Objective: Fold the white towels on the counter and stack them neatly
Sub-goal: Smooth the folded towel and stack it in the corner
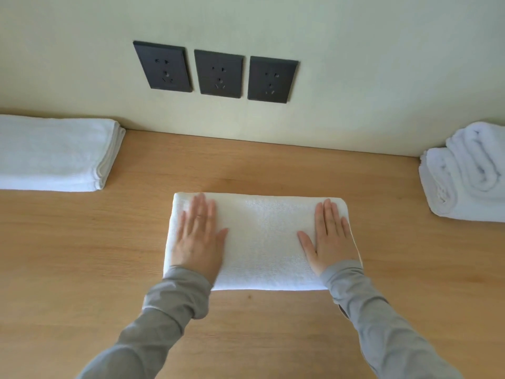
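A folded white towel point(261, 242) lies flat in the middle of the wooden counter point(273, 337). My left hand point(199, 239) presses flat on its left end, fingers straight and pointing toward the wall. My right hand point(330, 236) presses flat on its right end the same way. A stack of folded white towels point(54, 154) lies at the far left against the wall. At the far right, a pile of loosely rolled white towels point(467, 173) sits against the wall.
Three dark wall sockets point(217, 73) sit on the pale wall above the counter's back edge. Bare counter surrounds the middle towel on all sides. Grey sleeves cover both of my forearms.
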